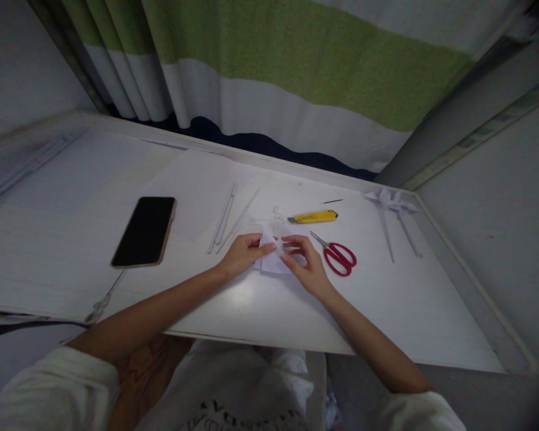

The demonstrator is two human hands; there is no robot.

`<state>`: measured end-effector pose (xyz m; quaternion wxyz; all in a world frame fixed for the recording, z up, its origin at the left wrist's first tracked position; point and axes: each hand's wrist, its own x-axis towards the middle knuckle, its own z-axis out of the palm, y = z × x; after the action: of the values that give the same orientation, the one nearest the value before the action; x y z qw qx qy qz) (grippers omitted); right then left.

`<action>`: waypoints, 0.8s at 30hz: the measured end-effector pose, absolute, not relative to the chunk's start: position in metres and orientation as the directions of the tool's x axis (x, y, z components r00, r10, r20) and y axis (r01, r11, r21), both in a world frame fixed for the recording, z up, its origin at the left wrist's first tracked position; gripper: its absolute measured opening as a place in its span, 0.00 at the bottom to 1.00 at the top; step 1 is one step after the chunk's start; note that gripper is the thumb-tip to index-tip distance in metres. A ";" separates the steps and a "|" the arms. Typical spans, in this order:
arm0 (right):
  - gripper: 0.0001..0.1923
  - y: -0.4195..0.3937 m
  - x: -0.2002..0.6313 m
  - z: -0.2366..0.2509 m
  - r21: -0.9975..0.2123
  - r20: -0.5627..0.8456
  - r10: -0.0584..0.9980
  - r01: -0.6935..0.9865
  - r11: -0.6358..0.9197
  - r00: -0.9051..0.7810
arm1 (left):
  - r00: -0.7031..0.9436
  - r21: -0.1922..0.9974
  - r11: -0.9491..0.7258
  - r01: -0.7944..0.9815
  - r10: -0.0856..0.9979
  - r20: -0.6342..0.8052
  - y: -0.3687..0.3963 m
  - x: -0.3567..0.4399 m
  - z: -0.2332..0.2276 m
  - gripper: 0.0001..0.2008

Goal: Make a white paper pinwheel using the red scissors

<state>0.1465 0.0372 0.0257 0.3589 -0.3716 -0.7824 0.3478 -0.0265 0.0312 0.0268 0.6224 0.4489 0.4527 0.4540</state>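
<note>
Between my hands is a small folded piece of white paper, its upper part raised and creased. My left hand pinches its left side, thumb across the front. On the other side, the thumb and fingers of my right hand close on the paper's upper right fold. Just right of that hand lie red-handled scissors, with the blades pointing up and left. A yellow utility knife rests behind the hands, and thin white paper strips lie to the left.
A black phone lies at the left with a cable below it. White sheets spread behind. Folded paper flowers with stems sit at the back right. A thin dark stick lies near the curtain.
</note>
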 end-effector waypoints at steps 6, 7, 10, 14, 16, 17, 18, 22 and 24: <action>0.10 0.041 0.141 0.021 -0.965 0.002 0.843 0.219 0.142 -0.538 | 0.149 0.982 0.153 -0.110 0.979 -0.136 0.027 -0.025 0.028 0.13; 0.10 0.041 0.142 0.021 -0.974 -0.028 0.847 0.206 0.097 -0.530 | 0.146 0.983 0.151 -0.101 0.980 -0.136 0.027 -0.025 0.029 0.13; 0.11 0.041 0.143 0.022 -0.984 -0.100 0.862 0.176 -0.013 -0.497 | 0.149 0.986 0.149 -0.080 0.979 -0.136 0.026 -0.025 0.031 0.13; 0.11 0.041 0.144 0.023 -0.982 -0.168 0.878 0.154 -0.109 -0.448 | 0.173 0.984 0.164 -0.067 0.973 -0.150 0.026 -0.025 0.031 0.13; 0.11 0.042 0.144 0.023 -0.979 -0.191 0.885 0.148 -0.141 -0.425 | 0.177 0.984 0.170 -0.056 0.972 -0.158 0.026 -0.024 0.030 0.13; 0.11 0.042 0.144 0.023 -0.977 -0.201 0.887 0.145 -0.153 -0.415 | 0.176 0.984 0.173 -0.049 0.971 -0.161 0.026 -0.024 0.029 0.13; 0.12 0.042 0.144 0.022 -0.976 -0.209 0.889 0.144 -0.163 -0.407 | 0.177 0.984 0.175 -0.043 0.970 -0.165 0.026 -0.024 0.028 0.13; 0.12 0.043 0.145 0.021 -0.972 -0.229 0.888 0.144 -0.186 -0.400 | 0.187 0.983 0.182 -0.024 0.967 -0.175 0.027 -0.024 0.026 0.13; 0.13 0.043 0.145 0.020 -0.970 -0.235 0.885 0.148 -0.190 -0.401 | 0.194 0.983 0.181 -0.023 0.966 -0.173 0.028 -0.024 0.025 0.12</action>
<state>0.1451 0.0435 0.0205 0.2972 -0.4593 -0.5625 0.6199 -0.0240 0.0276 0.0252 0.5984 0.4887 0.4821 0.4131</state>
